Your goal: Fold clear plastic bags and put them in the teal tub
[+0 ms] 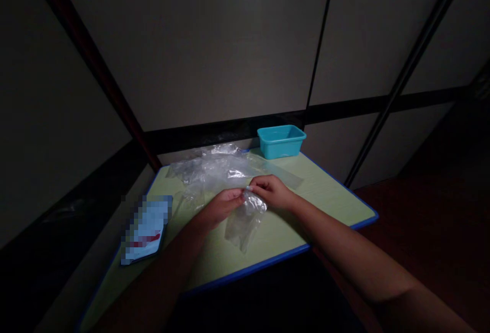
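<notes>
A small clear plastic bag (246, 221) hangs down over the table from between my two hands. My left hand (224, 205) pinches its top edge from the left, thumb uppermost. From the right, my right hand (271, 191) is closed on the same edge, its fingers curled and its fingertips almost meeting the left ones. The exact spot where the fingertips grip the plastic is too small to make out. Just beyond my hands lies a crumpled heap of clear plastic bags (214, 167), spread over the back of the table.
The yellow-green table (325, 195) has a blue edge. A turquoise plastic basket (282, 144) stands at its back right corner. On the left lies a phone-like device (147, 228), partly pixelated. Pale panels with dark strips (229, 68) rise behind the table.
</notes>
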### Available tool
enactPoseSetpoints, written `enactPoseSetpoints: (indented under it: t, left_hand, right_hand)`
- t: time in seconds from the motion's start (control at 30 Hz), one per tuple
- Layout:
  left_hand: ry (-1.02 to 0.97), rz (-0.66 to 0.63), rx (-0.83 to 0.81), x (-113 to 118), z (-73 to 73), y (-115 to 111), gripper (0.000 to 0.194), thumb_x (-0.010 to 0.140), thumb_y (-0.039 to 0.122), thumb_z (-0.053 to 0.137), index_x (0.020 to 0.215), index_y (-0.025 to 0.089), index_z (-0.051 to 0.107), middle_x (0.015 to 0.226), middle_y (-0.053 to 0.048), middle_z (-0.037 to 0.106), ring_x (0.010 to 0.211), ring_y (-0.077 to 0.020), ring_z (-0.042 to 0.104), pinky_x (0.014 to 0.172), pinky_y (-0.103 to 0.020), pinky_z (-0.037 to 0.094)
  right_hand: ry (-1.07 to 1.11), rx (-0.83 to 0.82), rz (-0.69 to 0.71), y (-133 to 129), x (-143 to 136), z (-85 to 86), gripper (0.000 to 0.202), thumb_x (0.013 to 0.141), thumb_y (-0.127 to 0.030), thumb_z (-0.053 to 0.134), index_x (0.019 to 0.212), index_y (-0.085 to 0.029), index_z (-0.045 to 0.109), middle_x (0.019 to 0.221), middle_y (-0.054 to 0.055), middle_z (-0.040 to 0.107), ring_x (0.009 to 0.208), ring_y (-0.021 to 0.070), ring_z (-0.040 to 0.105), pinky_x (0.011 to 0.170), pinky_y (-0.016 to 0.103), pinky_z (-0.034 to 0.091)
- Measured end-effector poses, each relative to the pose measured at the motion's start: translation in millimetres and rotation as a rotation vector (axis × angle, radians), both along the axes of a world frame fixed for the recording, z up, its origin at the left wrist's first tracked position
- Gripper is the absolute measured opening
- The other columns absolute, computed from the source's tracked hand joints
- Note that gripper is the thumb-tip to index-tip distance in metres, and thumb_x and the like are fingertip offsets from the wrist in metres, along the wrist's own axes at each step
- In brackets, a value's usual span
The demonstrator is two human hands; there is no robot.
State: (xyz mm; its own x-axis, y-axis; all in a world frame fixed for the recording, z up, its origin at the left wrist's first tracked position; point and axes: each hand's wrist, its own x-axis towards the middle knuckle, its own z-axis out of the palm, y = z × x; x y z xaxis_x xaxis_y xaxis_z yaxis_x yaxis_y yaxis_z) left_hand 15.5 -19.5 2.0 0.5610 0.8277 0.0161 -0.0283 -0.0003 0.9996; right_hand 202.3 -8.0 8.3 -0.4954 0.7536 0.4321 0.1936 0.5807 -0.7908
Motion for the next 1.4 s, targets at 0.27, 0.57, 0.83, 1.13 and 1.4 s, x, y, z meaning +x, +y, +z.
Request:
enactPoseSetpoints:
  t: [0.27,0.57,0.83,1.13,1.4]
  left_hand:
    - [0.106,0.088,0.007,3,0.5,-1,0.041,0.062,0.052,0.073,0.069,0.013,0.063,0.06,-0.001,0.061,0.055,-0.0123,0.054,0.054,-0.023,0.038]
    - [0.117,0.225,0.134,5,4.3,1,0.032,0.058,0.042,0.075,0.065,0.015,0.06,0.061,0.003,0.059,0.057,-0.0102,0.052,0.057,-0.021,0.038]
    - [0.2,0.251,0.146,2,2.2,0,0.024,0.066,0.038,0.069,0.061,0.016,0.063,0.059,0.0,0.065,0.057,-0.0139,0.058,0.058,-0.023,0.041]
    - [0.206,0.171,0.053,1,-5.8,3,0.025,0.07,0.037,0.069,0.068,0.012,0.07,0.065,-0.005,0.07,0.062,-0.0174,0.064,0.064,-0.026,0.047]
    - [0.14,0.108,-0.118,-1,-4.9,1,0.042,0.065,0.048,0.074,0.078,0.009,0.068,0.071,-0.01,0.072,0.067,-0.0209,0.068,0.07,-0.033,0.052]
  right_hand:
    - [-0.101,0.162,-0.122,1,0,-0.8,0.031,0.089,-0.037,0.049,0.069,-0.014,0.058,0.059,-0.001,0.051,0.056,0.0102,0.044,0.053,0.021,0.031]
    - [-0.06,0.16,-0.14,0,2,-1.2,0.025,0.089,-0.034,0.049,0.076,-0.015,0.059,0.063,-0.002,0.053,0.058,0.0104,0.045,0.055,0.021,0.033]
    - [-0.11,0.179,-0.256,3,4,-0.8,0.023,0.088,-0.033,0.048,0.076,-0.016,0.057,0.061,-0.003,0.051,0.056,0.0102,0.044,0.054,0.021,0.03]
    - [-0.111,0.18,-0.337,6,7,0.2,0.021,0.088,-0.032,0.048,0.076,-0.017,0.057,0.06,-0.003,0.051,0.055,0.011,0.045,0.052,0.022,0.028]
    - [-0.087,0.202,-0.348,5,8,2.6,0.021,0.088,-0.032,0.047,0.075,-0.017,0.055,0.062,-0.002,0.052,0.058,0.0118,0.046,0.055,0.023,0.031]
